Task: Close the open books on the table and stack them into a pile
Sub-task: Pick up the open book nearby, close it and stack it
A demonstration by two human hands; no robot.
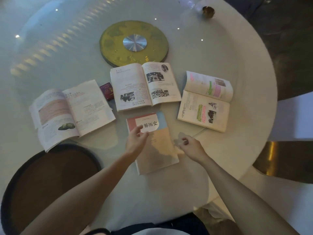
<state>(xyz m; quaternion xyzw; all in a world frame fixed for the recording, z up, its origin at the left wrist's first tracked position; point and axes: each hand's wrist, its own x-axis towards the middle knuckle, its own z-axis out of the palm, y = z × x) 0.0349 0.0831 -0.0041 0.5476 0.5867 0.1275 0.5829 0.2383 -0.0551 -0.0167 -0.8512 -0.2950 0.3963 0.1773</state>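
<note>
A closed book (156,150) with a pink and blue cover lies flat on the white round table (220,48), nearest to me. My left hand (136,141) hovers over its left part, fingers apart and empty. My right hand (189,146) is beside its right edge, fingers loosely curled and blurred, holding nothing I can make out. Three books lie open: one at the left (71,111), one in the middle (144,85), one at the right (205,100) with green and pink highlighting.
A small dark red booklet (106,91) sits between the left and middle open books. A gold disc with a metal centre (133,43) is behind them. A brown chair seat (42,185) is at lower left; a small dark object (208,11) stands far right.
</note>
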